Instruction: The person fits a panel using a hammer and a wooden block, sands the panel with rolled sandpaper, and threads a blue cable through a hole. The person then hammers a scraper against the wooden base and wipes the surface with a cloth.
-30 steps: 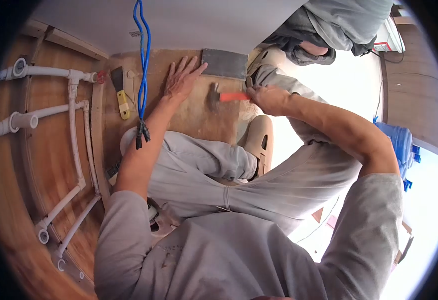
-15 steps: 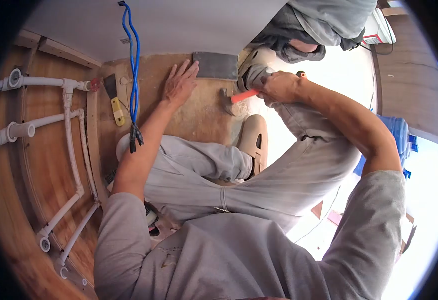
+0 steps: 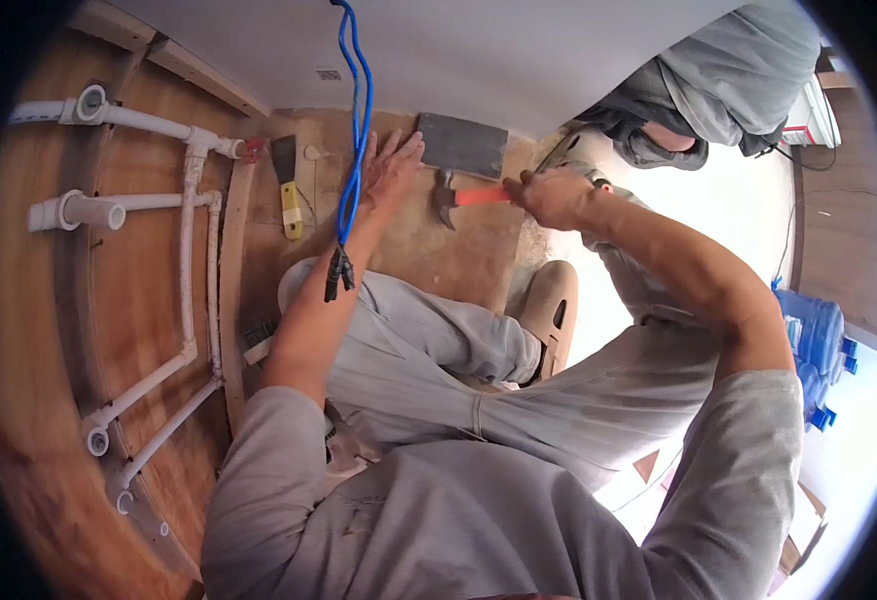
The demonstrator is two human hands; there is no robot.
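My left hand (image 3: 392, 170) lies with its fingers spread on the brown floor board (image 3: 409, 245), its fingertips at the left edge of a dark grey rectangular tile (image 3: 464, 147). My right hand (image 3: 551, 197) is wrapped round the red-orange handle of a hammer (image 3: 481, 196). The hammer's metal head is just below the tile, at its front edge. Blue wires (image 3: 356, 110) with black taped ends hang in front of my left wrist. To the left, a putty knife (image 3: 290, 190) with a yellow handle lies on the board.
White pipes (image 3: 189, 240) run along the wooden wall at the left. A white panel (image 3: 519, 50) stands at the back. Another person's grey clothing (image 3: 734, 75) shows at the upper right. Blue water bottles (image 3: 814, 335) are at the far right. A brush (image 3: 259, 340) lies beside my leg.
The whole view has shifted, with the scene now further right. The hammer head has come from right of the tile's middle to its lower edge. My left hand stays beside the tile.
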